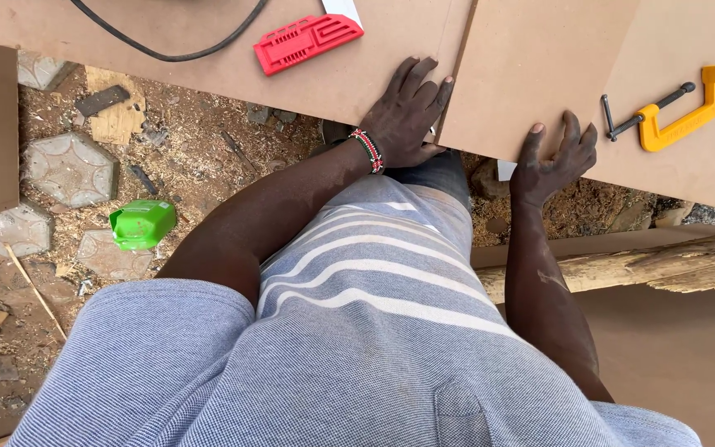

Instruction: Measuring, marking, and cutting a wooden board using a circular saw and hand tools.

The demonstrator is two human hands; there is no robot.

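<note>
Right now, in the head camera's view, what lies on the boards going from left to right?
Black cable → red plastic tool → left hand → right hand → yellow C-clamp.

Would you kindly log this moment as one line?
left hand flat on brown fibreboard sheet | right hand on brown fibreboard panel | yellow C-clamp right
</note>
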